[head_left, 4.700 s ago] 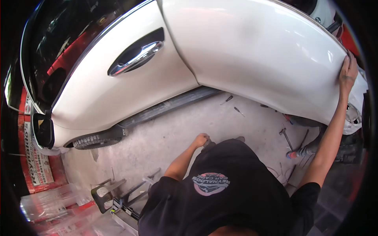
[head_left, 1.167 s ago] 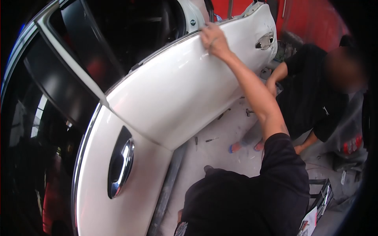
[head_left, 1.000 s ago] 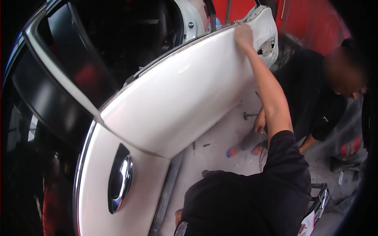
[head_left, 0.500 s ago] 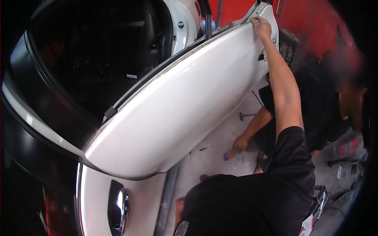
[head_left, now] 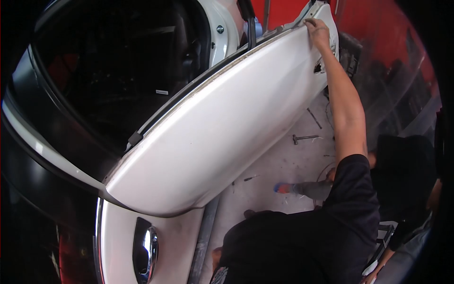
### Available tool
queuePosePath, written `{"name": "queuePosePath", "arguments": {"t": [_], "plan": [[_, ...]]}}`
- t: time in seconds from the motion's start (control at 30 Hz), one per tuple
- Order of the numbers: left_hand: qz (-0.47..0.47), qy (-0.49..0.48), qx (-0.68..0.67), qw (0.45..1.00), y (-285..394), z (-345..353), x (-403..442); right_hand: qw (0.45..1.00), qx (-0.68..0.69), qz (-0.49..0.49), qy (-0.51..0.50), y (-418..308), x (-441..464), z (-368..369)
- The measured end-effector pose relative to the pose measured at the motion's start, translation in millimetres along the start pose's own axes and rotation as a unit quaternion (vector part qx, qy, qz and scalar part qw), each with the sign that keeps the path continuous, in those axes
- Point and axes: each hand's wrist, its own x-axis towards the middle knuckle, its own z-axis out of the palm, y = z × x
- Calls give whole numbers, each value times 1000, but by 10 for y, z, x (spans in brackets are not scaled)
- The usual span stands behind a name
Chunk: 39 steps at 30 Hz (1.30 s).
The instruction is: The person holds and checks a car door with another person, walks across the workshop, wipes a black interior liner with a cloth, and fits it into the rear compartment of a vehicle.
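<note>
**Right hand at the far end of an open white door**

From my end of the feed, the right hand (head_left: 318, 33) is at the upper edge of the white door (head_left: 213, 123), fingers bent and bunched together; whether they pinch the edge or only rest on it, I can't tell. I can't make out the left hand's state; a patch of skin (head_left: 216, 256) shows beside the black shirt (head_left: 293, 246).

The door stands open, slanting from near left to far right. Below the hand is a ragged hole (head_left: 318, 68), and its rough rim could scratch the forearm if the arm slid down against it. An uneven push or pull at this end could swing the door, perhaps towards whoever is crouched at right. The loose tools on the floor (head_left: 269, 165) could roll or trip someone who steps on them.

My count: one hand on the door, one open door, one neighbouring panel (head_left: 175, 232) with one chrome handle (head_left: 150, 251), one hammer (head_left: 303, 138), one dark rod (head_left: 314, 118) and one small screwdriver-like tool (head_left: 251, 178). At least one co-worker (head_left: 406, 175) is at right, with one blue-and-orange shoe (head_left: 282, 188) in sight.
</note>
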Motion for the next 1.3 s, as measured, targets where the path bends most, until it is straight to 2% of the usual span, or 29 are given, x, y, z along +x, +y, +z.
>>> {"name": "queuePosePath", "arguments": {"t": [0.1,0.3,0.4,0.5,0.6,0.73,0.8,0.87,0.97,1.03,1.1,1.13,1.17,1.2,1.23,1.27,1.3], "plan": [[8,1,2,1000,27,18,32,999,3,12,-37,-27,27,-69],[25,0,-9,1000,117,64,126,999,-39,-7,-18,141,91,37],[35,2,-10,999,143,100,141,997,-10,66,-39,85,65,22],[42,2,-9,999,136,113,130,996,-3,66,-54,2,42,-32],[53,4,-3,999,102,110,98,999,-28,-5,-18,62,16,-17],[77,2,11,997,12,75,-5,999,-10,-41,9,94,-34,-30],[101,-1,20,995,-61,73,-49,997,-12,-69,29,72,-123,-71],[145,-8,34,989,-187,99,-74,995,45,-47,72,-189,-301,-189],[283,-27,61,957,-427,123,-35,982,154,-40,101,-829,-812,-419],[375,-31,107,920,-446,114,-28,971,236,-4,34,-1278,-1334,-586],[483,-22,166,860,-287,100,-62,963,248,-80,-60,-1559,-2090,-601],[495,-18,164,853,-244,120,-105,944,267,-146,-127,-1585,-2577,-490],[487,-11,162,858,-202,141,-132,907,348,-170,-168,-1800,-3040,-498],[446,-5,148,883,-178,178,-166,885,312,-178,-295,-1948,-3537,-514],[392,2,129,911,-155,211,-201,839,368,-277,-291,-2055,-3982,-580],[316,11,104,943,-130,265,-240,783,345,-240,-458,-1973,-4684,-484],[263,19,87,961,-117,301,-288,719,325,-248,-562,-2012,-5028,-596]]}}
